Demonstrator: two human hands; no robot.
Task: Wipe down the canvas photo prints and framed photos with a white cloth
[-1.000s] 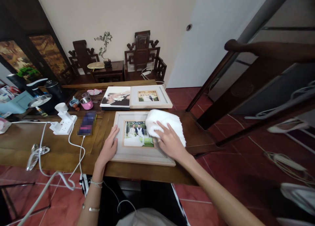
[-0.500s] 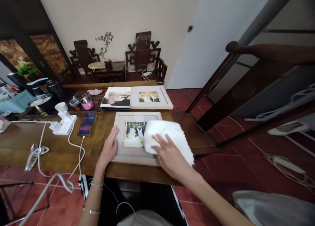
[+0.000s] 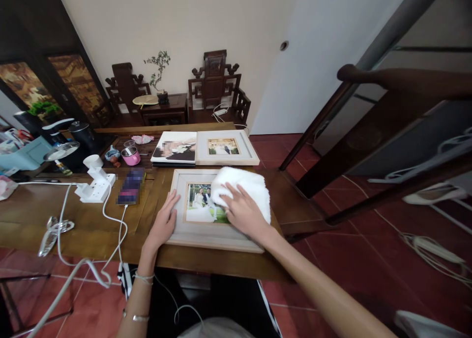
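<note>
A light wooden picture frame (image 3: 216,238) with a wedding photo (image 3: 199,208) of a couple lies face up near the table's front edge. At its left side rests my left hand (image 3: 164,221), fingers extended along the border and the thumb near the glass. A fluffy white cloth (image 3: 254,183) covers the frame's upper right part and some of the photo. Over this cloth lies my right hand (image 3: 245,212), its fingers spread and pressing down from above, not wrapped round it.
Behind lie a second framed photo (image 3: 247,153) and a photo panel (image 3: 175,149). Leftward are a phone (image 3: 131,186) on a cable, a white power strip (image 3: 98,186), a pink cup (image 3: 130,156) and a clear hair clip (image 3: 51,237). A dark wooden chair (image 3: 339,141) stands at the right.
My right hand has slid the white cloth up and slightly left across the frame, uncovering its lower right corner. My left hand has stayed at the left side.
</note>
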